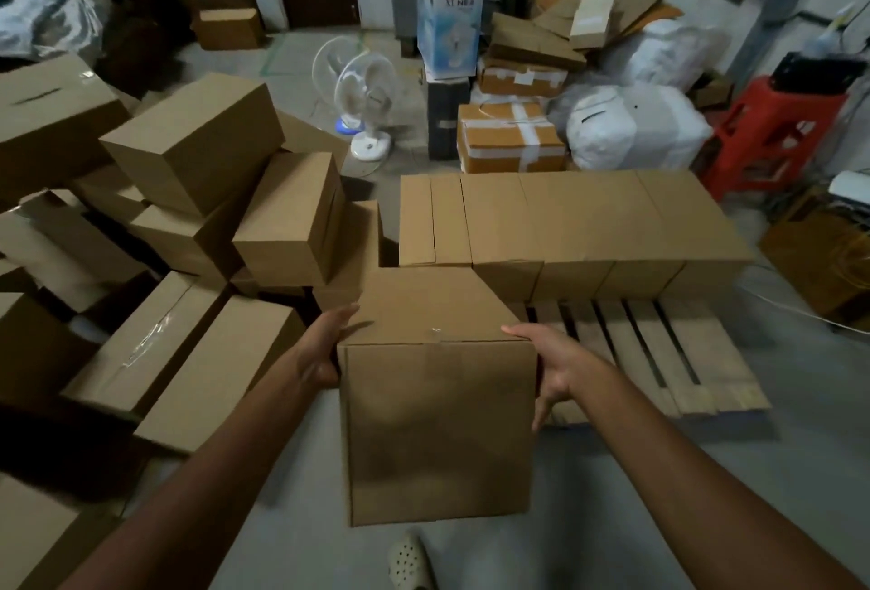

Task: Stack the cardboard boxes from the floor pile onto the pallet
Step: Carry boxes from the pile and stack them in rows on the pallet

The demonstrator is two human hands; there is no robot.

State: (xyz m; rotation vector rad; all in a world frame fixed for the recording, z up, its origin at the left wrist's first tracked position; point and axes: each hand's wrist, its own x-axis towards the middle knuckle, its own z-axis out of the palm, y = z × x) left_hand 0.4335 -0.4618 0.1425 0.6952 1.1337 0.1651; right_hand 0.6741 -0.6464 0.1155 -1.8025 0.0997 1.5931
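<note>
Person is holding one cardboard box (438,401) in front of the body with both bare hands, box off the floor, near end face toward camera, top face running away toward the pallet. Left hand (325,349) is pressing flat on the box's left side near the top edge, fingers extended along the side. Right hand (553,370) is clamping the right side, thumb lying along the top right edge, fingers pointing down the side. Both hands gripping the box between the palms, arms stretched forward.

Wooden pallet (668,354) is lying on the grey floor (612,519) ahead and to the right, slats bare at its near side. Row of boxes (569,227) is already sitting along the pallet's far side, packed side by side and touching, tops level. Held box is overlapping the pallet's near left corner in view, far end just short of the row; cannot tell whether it is touching anything there.

Floor pile (202,222) is sitting to the left, boxes jumbled and tilted at several angles, some leaning on each other, two long ones lying flat nearest the left arm.

Behind the pallet: two white table fans (362,104), blue and white fan carton (449,12) standing upright, taped boxes (511,137), white sacks (635,123), red plastic stool (772,132) at right. Light-coloured clog (409,563) is showing at bottom edge under the box
</note>
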